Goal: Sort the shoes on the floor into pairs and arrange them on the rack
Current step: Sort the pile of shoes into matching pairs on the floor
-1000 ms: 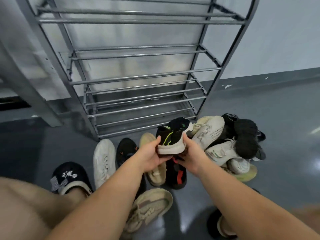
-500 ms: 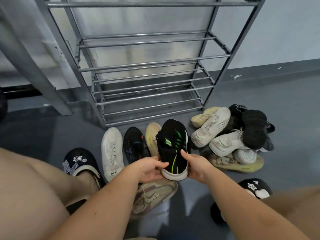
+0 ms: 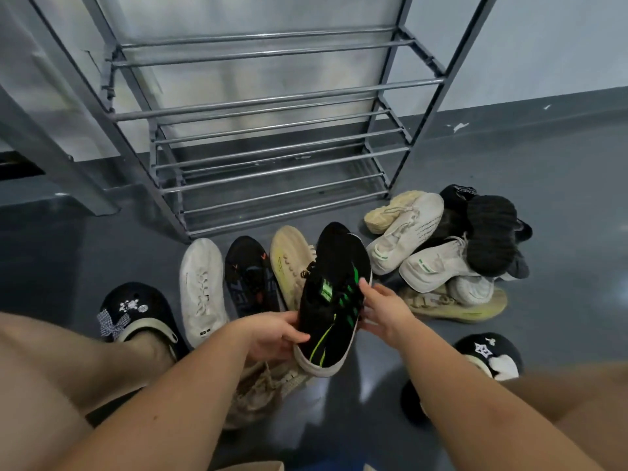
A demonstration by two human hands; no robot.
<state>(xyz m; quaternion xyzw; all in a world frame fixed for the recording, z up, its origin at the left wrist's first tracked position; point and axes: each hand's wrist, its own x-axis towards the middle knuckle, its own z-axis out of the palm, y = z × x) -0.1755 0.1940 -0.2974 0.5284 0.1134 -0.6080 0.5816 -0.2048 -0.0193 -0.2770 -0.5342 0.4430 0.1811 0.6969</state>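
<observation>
A black sneaker with green stripes (image 3: 334,294) is held above the floor, toe pointing at the rack. My left hand (image 3: 272,336) grips its heel side. My right hand (image 3: 382,305) touches its right edge with fingers spread around it. On the floor behind it lie a white sneaker (image 3: 202,288), a black sneaker with orange marks (image 3: 251,277) and a beige shoe (image 3: 292,263), side by side. A beige sneaker (image 3: 261,392) lies under my left forearm. The grey metal rack (image 3: 272,100) stands behind, its shelves bare.
A heap of shoes sits right of the rack: two white sneakers (image 3: 407,232), a cream shoe (image 3: 384,212), black shoes (image 3: 489,232) and a beige sneaker (image 3: 455,304). My feet wear black clogs (image 3: 132,314) at left and right (image 3: 489,355). Grey floor lies open at far right.
The black-and-green sneaker has turned from heel-up to top-up and come lower and closer to me. The view has tilted down, with the rack higher in frame.
</observation>
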